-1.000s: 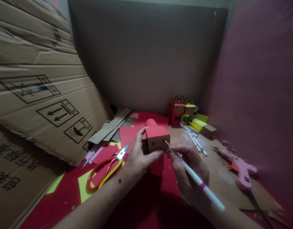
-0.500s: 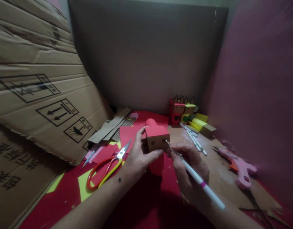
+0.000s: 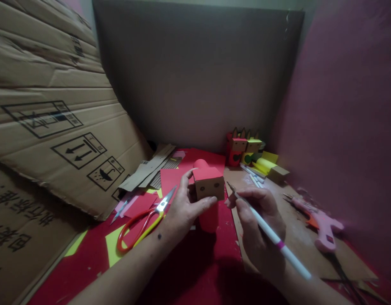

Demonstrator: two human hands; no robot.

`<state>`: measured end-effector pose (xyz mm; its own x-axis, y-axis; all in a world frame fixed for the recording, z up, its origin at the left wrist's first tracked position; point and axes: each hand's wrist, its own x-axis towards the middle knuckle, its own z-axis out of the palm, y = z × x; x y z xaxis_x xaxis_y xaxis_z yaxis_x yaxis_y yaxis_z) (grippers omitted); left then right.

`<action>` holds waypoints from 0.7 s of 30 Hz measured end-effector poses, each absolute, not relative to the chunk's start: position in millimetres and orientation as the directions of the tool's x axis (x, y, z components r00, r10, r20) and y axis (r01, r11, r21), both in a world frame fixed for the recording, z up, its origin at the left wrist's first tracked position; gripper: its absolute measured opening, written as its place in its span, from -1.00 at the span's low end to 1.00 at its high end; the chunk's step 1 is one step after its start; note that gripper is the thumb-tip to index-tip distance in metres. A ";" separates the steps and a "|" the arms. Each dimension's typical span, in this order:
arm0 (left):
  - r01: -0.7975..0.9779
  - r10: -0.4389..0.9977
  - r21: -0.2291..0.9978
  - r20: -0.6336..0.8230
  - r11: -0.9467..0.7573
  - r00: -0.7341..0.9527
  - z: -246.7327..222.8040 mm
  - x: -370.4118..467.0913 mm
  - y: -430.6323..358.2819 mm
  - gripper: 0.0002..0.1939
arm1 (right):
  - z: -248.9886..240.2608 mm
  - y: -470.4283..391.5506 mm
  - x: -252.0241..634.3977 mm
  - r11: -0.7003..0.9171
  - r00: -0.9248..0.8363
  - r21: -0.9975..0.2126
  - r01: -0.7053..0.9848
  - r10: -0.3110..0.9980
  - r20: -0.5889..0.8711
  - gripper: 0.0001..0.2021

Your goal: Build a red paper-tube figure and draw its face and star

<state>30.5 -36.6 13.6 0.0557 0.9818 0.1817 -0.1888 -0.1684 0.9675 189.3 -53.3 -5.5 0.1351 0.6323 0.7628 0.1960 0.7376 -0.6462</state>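
Note:
My left hand [image 3: 185,207] is closed round a red paper figure [image 3: 208,173] with a box-shaped head and a tube-like red body below. Two dark round marks show on the head's brown cardboard front, one toward each side. My right hand [image 3: 262,220] grips a white marker pen [image 3: 275,241] with a purple band. The pen's dark tip points at the figure's head from the right, a small gap away from it. A pair of scissors [image 3: 144,224] with red and yellow handles lies to the left of my left forearm.
Two finished-looking figures with ears, one red [image 3: 236,146] and one yellow [image 3: 252,148], stand at the back right. Several white markers [image 3: 254,177] and a pink glue gun [image 3: 322,224] lie on a cardboard sheet [image 3: 344,262]. A large cardboard box [image 3: 65,140] walls the left, near cardboard strips [image 3: 151,167].
My right hand has drawn the marker pen back from the figure's face, down and to the right. The figure has shifted slightly left in my left hand.

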 end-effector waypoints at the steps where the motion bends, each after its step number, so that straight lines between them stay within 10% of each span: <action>1: -0.186 0.982 0.968 0.182 -0.169 0.054 13.5 30.1 -36.4 -0.16 | -6.2 -53.6 188.7 0.747 0.135 -0.638 0.187 0.624 0.770 -0.90; 21: -0.211 0.981 0.964 0.182 -0.163 0.072 13.3 31.4 -38.2 -0.13 | -2.0 -54.9 187.6 0.879 -0.040 -0.420 0.224 0.439 0.897 -0.78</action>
<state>31.4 -38.2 13.3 0.0720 0.9807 0.1818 -0.2107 -0.1632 0.9638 187.6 -54.9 -2.0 -0.0401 0.4392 0.8975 0.2239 0.8793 -0.4203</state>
